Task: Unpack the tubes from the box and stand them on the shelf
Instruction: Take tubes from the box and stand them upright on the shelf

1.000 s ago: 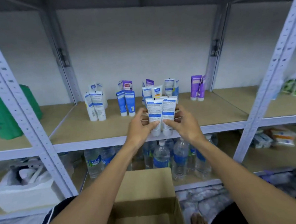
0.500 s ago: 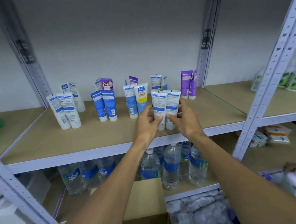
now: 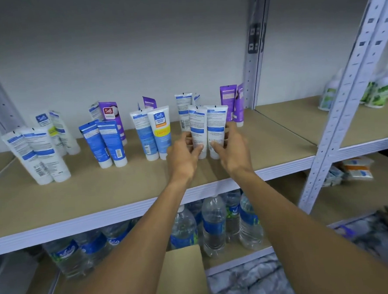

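The left grip [image 3: 182, 156] is curled round the lower part of the left white tube [image 3: 197, 126], thumb across its front and fingers wrapped behind it. The right grip [image 3: 233, 151] holds the right white tube [image 3: 217, 122] in the same manner, its thumb pressed on the front near the cap. The two tubes stand side by side between the grips, touching one another, upright with their caps down on the shelf [image 3: 123, 192]; whether the caps bear fully on the board cannot be told. Just to the left of the left grip stands a pale blue pair of tubes [image 3: 153, 135], caps down, the nearer one almost touching the knuckles. Further left of that grip are a dark blue pair [image 3: 107, 143] and, well apart near the shelf's end, a white pair [image 3: 36, 154] that leans left. Beyond the held tubes, behind the grips, another white tube [image 3: 183, 111] stands, and beyond the right grip, toward the back upright, are purple tubes [image 3: 231, 103]. Below both forearms, on the lower level, water bottles [image 3: 213, 223] stand in a cluster, and nearer the person, under the left forearm, the open flap of the cardboard box [image 3: 182, 277] shows. Far to the right of the right grip, on the neighbouring shelf bay, are green-labelled bottles [image 3: 378, 92], blurred.
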